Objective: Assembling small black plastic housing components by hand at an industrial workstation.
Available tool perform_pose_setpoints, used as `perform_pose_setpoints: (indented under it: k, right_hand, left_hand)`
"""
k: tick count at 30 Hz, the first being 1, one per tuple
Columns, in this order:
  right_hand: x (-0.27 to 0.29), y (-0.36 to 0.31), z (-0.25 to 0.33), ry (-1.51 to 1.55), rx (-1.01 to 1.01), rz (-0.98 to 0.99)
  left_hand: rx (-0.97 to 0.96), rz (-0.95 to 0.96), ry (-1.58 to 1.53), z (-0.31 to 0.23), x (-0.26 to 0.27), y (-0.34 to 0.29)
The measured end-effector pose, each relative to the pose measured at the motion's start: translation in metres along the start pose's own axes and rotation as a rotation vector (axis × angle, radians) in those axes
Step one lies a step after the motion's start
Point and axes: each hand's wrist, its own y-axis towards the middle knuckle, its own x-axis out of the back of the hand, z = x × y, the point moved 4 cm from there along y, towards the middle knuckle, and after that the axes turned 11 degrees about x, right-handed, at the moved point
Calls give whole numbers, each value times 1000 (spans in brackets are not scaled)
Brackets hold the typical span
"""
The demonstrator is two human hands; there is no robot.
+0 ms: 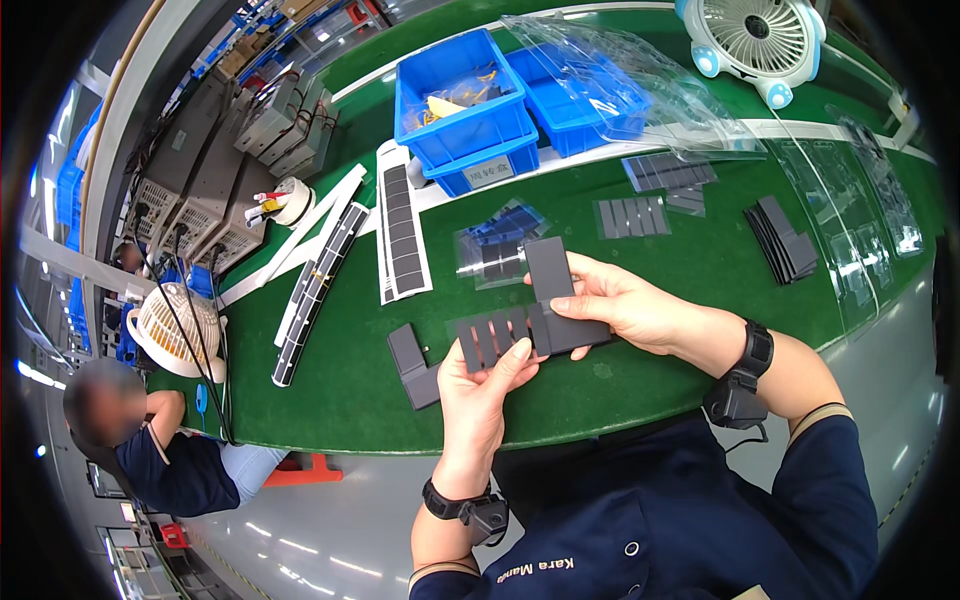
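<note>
My right hand (640,308) is closed round a dark grey L-shaped piece (547,272), its thumb on the front face. Between the thumb and fingers of my left hand (475,405) is a small sheet of dark strips (482,338) with gaps between them. The sheet's right end meets the L-shaped piece; whether it is stuck there I cannot tell. A similar L-shaped piece (408,362) lies on the green table just left of my left hand. Beyond my hands rest clear-and-blue film sheets (497,240) and another sheet of dark strips (632,217).
Blue bins (465,150) stand at the back, partly under clear plastic trays (640,95). A fan (755,35) is at back right. Several dark pieces (780,240) are stacked at right. Long label strips (404,230) and a black roll (318,295) lie left. A person (185,450) sits far left.
</note>
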Motion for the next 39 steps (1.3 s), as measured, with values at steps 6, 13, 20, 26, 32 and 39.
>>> perform_pose_setpoints:
  k: [6,13,20,26,32,39]
  right_hand:
    - [0,1,2,-17,-13,-5]
    - [0,0,1,-24,-10,-11]
    - [-1,0,1,-27,-21,-15]
    - [-1,1,0,-1,4,11]
    - [0,1,0,-4,1,7]
    - [1,0,-1,-19,-8,-8]
  left_hand:
    - [4,-7,3,1,-1,1]
    - [4,-2,-7,2,0,1]
    - [10,-7,-2,2,0,1]
    - [17,-5,-10,2,1,1]
    - [17,-3,-8,2,0,2]
    - [18,-12,-3,3,1,3]
